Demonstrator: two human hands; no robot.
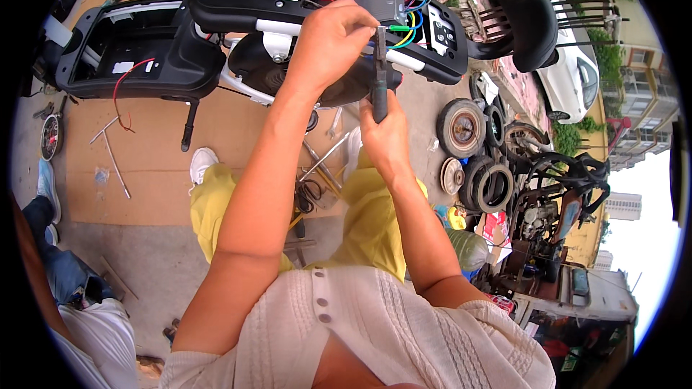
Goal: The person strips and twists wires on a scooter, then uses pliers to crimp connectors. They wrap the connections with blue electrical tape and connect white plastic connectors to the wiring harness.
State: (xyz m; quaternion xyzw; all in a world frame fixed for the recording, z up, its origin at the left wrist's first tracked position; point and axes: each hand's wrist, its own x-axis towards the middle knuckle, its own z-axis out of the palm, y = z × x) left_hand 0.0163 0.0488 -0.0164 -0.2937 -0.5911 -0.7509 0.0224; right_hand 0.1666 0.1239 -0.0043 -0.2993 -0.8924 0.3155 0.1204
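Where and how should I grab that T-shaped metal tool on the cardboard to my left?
Probably mid-shaft, with your left hand coming from above on your near side: the T-shaped tool lies flat on the cardboard, its long, slim shaft running toward you, while the red wire hangs near its crossbar.

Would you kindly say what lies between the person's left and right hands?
Pliers, apparently: the head view shows them reaching from the right hand toward the left hand.
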